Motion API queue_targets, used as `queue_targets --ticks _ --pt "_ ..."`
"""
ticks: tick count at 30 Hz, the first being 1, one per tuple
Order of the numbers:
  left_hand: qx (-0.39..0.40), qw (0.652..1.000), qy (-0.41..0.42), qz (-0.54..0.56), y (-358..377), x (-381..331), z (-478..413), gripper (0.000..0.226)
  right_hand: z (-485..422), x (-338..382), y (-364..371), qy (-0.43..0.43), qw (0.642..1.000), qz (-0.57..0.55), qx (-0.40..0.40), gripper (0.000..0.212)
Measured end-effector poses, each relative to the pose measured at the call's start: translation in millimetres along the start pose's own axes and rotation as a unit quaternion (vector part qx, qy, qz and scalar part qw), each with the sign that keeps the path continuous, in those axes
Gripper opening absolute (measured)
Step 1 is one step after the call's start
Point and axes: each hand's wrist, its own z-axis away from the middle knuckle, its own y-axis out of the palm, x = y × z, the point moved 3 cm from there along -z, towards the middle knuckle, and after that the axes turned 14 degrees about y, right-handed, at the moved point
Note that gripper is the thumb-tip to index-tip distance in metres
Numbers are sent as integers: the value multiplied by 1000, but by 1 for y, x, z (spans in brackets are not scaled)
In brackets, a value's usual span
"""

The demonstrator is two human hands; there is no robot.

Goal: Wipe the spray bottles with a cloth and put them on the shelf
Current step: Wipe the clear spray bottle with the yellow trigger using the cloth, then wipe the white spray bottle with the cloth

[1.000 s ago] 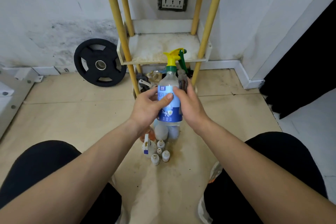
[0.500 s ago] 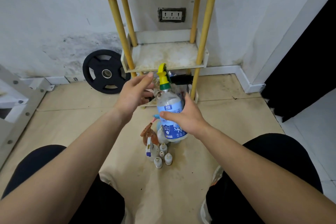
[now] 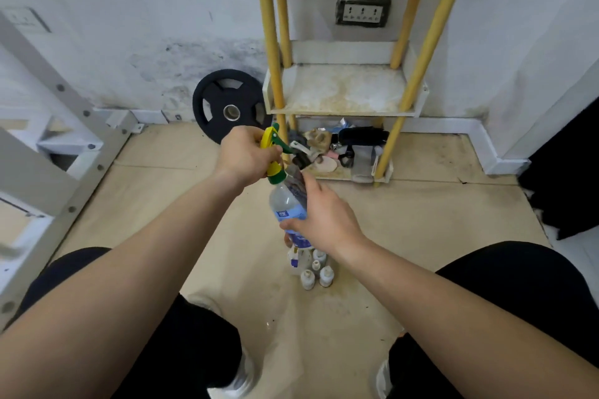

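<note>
Within left fingers (image 3: pixel 270 154) and right fingers (image 3: pixel 309 183), spray bottle (image 3: pixel 287 202)

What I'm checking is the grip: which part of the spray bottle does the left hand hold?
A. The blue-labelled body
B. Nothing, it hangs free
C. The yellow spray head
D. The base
C: the left hand is curled round the yellow spray head of the spray bottle, while the right hand holds the body lower down.
</note>
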Motion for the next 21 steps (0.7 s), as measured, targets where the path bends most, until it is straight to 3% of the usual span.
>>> queue_targets --ticks 3,9,17,21 --pt "-18 999 -2 -35 -12 35 6 16 -13 12 29 -23 998 43 38 56" --pt "-61 993 -68 -69 -30 113 0 26 -56 26 76 -4 993 51 106 16" --pt "-49 982 -179 -31 -1 231 -39 42 -122 25 149 65 989 6 135 17" --pt "-29 979 -197 -35 14 275 -57 44 -142 19 177 81 986 -16 146 17"
